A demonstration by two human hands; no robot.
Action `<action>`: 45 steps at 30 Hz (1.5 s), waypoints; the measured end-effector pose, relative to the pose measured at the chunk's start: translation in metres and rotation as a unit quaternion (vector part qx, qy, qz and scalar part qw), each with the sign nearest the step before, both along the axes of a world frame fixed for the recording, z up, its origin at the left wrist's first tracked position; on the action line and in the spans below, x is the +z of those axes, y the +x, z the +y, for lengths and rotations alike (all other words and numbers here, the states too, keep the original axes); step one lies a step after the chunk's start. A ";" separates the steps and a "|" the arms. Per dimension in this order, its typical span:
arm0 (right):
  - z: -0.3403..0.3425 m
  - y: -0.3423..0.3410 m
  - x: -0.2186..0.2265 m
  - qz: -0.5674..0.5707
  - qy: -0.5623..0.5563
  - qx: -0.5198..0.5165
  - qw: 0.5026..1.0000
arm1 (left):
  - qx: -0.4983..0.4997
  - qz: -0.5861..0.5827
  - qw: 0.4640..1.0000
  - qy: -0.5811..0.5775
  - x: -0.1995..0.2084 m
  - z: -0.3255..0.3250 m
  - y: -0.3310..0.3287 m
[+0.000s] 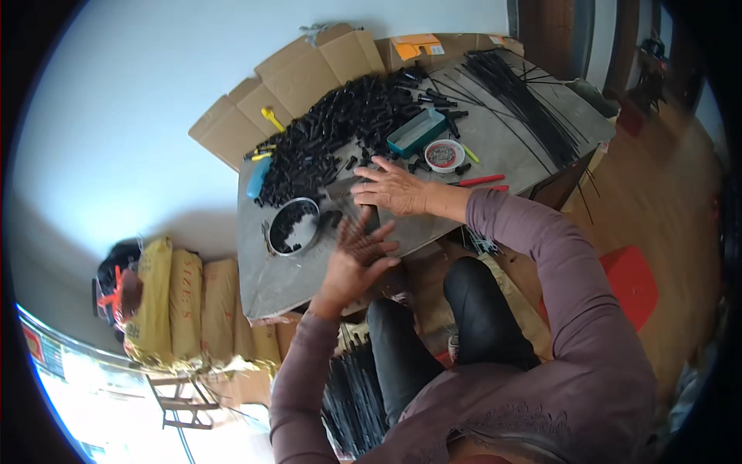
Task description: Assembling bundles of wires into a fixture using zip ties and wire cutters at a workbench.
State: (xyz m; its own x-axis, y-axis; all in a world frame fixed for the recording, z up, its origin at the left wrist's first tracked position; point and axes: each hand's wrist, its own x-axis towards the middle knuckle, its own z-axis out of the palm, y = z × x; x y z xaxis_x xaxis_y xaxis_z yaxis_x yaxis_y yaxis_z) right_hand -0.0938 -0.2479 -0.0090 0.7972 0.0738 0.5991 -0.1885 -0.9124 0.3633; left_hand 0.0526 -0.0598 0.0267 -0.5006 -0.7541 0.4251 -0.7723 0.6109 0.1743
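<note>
My left hand (357, 259) hovers at the table's front edge, fingers spread and a little blurred, with nothing visible in it. Beyond it, my right hand (396, 191) reaches leftward, palm down, with its fingers stretched apart; I see nothing in its grip. A greyish flat piece (340, 188) lies by the right fingertips, partly covered. Left of my left hand stands a round metal bowl (315, 207) with small black parts and something white inside. A large heap of short black tubular parts (332, 116) fills the table's back. What lies directly under both hands is hidden.
On the grey table (278, 282) are a teal tray (418, 133), a white tub of small metal pieces (444, 155), red-handled pliers (483, 180) and long black rods (518, 100). Cardboard (290, 73) borders the back. Stuffed sacks (185, 301) stand left; a red stool (630, 286) stands right.
</note>
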 end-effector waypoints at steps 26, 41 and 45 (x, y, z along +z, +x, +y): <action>0.194 -0.062 -0.022 0.625 0.481 0.154 0.596 | 0.051 0.312 0.577 0.753 -0.086 0.131 -0.080; 0.213 -0.110 -0.071 0.297 0.715 -0.024 0.632 | -0.029 0.507 0.698 0.504 0.012 0.013 -0.067; 0.199 -0.103 -0.105 0.110 0.779 0.083 0.611 | -0.045 0.569 0.727 0.380 -0.034 0.016 -0.093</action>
State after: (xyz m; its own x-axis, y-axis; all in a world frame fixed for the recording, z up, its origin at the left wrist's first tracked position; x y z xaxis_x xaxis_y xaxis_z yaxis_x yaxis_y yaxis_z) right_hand -0.1969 -0.0493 -0.1145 0.9304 -0.3585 -0.0757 -0.1494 -0.1825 -0.9718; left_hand -0.0404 -0.0438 -0.0070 -0.2116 -0.9741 0.0796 0.1743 0.0425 0.9838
